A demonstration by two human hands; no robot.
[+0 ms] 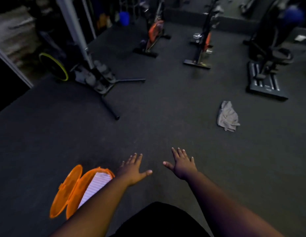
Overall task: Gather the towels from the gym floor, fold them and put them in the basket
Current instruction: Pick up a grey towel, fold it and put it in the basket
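A: Where is the basket?
B: The orange basket (pixel 77 189) stands on the dark floor (pixel 148 120), low in the view, with its lid (pixel 66 190) swung open on its left side. A white ribbed towel (pixel 97 185) lies inside it.

A: And the hands?
B: Both are stretched out over the floor, palms down, fingers straight and spread, holding nothing. The left hand (pixel 133 170) hangs just right of the basket, its forearm crossing the basket's near rim. The right hand (pixel 182 165) is further right of the basket, apart from the left.

A: Any towel still out?
B: A crumpled grey towel (pixel 227 117) lies well beyond the basket and to its right, close to a machine's black base (pixel 266 86). Two exercise bikes (pixel 154 31) stand further back.
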